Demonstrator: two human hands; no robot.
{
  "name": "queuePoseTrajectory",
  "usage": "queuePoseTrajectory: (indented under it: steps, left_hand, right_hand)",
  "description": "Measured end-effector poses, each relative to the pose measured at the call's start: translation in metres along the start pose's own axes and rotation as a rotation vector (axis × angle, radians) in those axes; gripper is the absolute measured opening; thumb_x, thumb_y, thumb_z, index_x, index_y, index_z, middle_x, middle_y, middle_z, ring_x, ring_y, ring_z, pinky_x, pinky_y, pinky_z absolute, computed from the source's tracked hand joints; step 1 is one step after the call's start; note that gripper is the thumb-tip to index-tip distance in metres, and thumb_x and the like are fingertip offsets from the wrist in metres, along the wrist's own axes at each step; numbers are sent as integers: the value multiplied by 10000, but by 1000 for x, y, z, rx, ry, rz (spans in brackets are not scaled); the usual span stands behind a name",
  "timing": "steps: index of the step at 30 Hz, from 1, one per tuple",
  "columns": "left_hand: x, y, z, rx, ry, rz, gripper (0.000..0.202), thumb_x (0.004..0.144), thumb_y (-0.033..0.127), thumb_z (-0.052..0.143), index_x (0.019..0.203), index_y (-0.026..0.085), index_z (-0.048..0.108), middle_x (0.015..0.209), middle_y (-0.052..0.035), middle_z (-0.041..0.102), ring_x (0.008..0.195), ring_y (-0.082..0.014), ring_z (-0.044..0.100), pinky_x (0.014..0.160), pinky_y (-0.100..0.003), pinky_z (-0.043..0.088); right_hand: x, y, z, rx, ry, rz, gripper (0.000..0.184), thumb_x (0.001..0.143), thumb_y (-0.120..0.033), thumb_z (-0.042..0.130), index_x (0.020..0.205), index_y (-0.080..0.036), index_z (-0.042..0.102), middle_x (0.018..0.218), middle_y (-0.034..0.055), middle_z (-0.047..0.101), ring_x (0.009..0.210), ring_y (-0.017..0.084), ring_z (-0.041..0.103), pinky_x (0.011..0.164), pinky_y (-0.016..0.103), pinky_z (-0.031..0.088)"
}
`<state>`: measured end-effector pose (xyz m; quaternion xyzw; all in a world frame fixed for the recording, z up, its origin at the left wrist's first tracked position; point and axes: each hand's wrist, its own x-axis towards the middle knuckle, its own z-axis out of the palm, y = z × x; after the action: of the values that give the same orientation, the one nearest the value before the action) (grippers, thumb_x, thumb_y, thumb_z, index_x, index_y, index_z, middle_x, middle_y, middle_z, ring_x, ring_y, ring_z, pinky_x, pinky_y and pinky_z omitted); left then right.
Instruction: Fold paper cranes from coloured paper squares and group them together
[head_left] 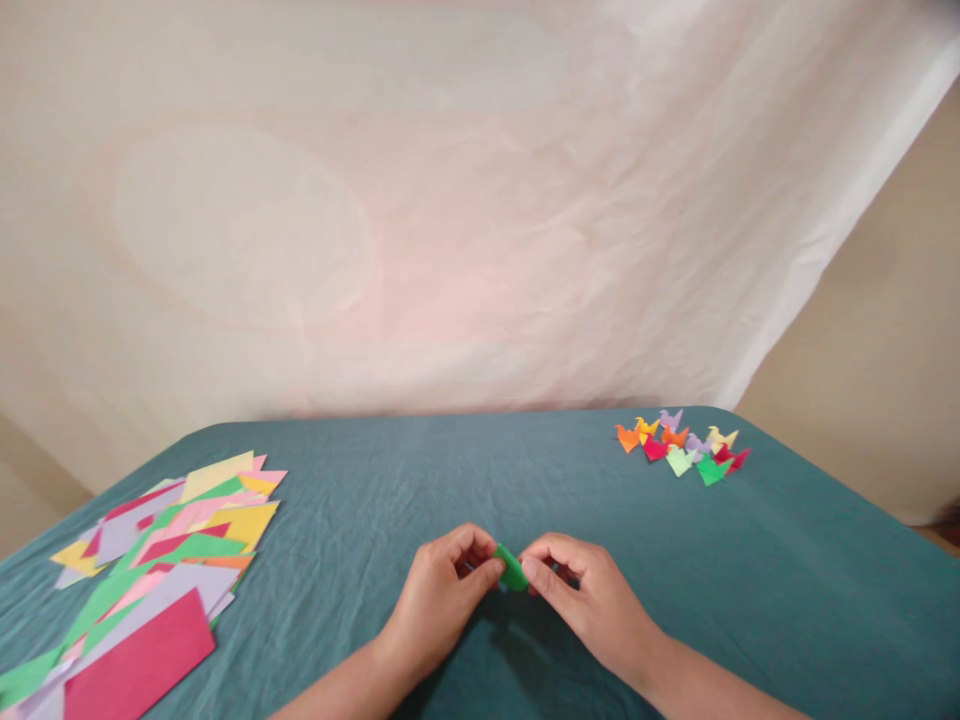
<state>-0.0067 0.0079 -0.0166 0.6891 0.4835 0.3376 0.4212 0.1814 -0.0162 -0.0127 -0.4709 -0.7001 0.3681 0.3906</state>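
Note:
A small folded piece of green paper [511,568] is held just above the cloth near the front middle of the table. My left hand [448,583] pinches its left end between thumb and fingers. On the opposite end, my right hand [581,590] closes its thumb and forefinger on the same paper. The part of the paper under my fingertips is hidden, so its full shape does not show.
Loose sheets of coloured paper [142,660] lie overlapped at the left. Several small folded paper birds [712,468] stand grouped at the back right. A dark green cloth [390,490] covers the table, and a pale sheet [480,220] hangs behind it.

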Motion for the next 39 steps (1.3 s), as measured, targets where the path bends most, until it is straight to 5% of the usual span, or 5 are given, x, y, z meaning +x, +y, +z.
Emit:
queuePoseTrajectory:
  steps: [8, 15, 27, 34, 39]
  left_hand:
    - [1, -1, -1, -22, -70, -19, 68, 772, 173, 540, 759, 164, 606, 689, 18, 601, 658, -126, 547, 632, -213, 408]
    - [0, -2, 4, -133, -153, -16, 77, 827, 199, 493, 794, 166, 554, 682, 13, 610, 651, -129, 576, 621, -214, 425]
    - [-4, 6, 6, -129, -157, -64, 225, 840, 331, 542, 801, 135, 645, 659, -2, 619, 612, -120, 553, 589, -205, 408]
    - [-4, 2, 8, -213, -119, -76, 158, 794, 291, 615, 758, 138, 622, 651, 12, 604, 609, -111, 540, 579, -195, 401]
    - [-6, 4, 7, -46, -73, -29, 159, 825, 274, 563, 769, 150, 646, 686, -2, 635, 644, -129, 569, 610, -209, 406]
  right_hand:
    - [4, 12, 0, 128, -90, 104, 267, 884, -368, 539, 804, -162, 690, 709, 1, 638, 668, 130, 552, 613, 217, 401]
    - [2, 6, 2, 73, -70, 24, 168, 896, -265, 514, 862, -186, 659, 767, -5, 661, 699, 127, 569, 653, 216, 415]
    - [1, 10, 9, -101, 18, 12, 105, 827, -233, 609, 734, -186, 611, 661, -33, 595, 617, 109, 536, 583, 205, 379]
    - [1, 12, 10, -64, 97, -34, 67, 798, -214, 642, 850, -198, 603, 907, 12, 614, 793, 139, 570, 637, 213, 413]
    - [2, 12, 9, -106, 50, 12, 21, 804, -209, 635, 791, -194, 628, 738, -18, 603, 685, 126, 553, 611, 215, 395]
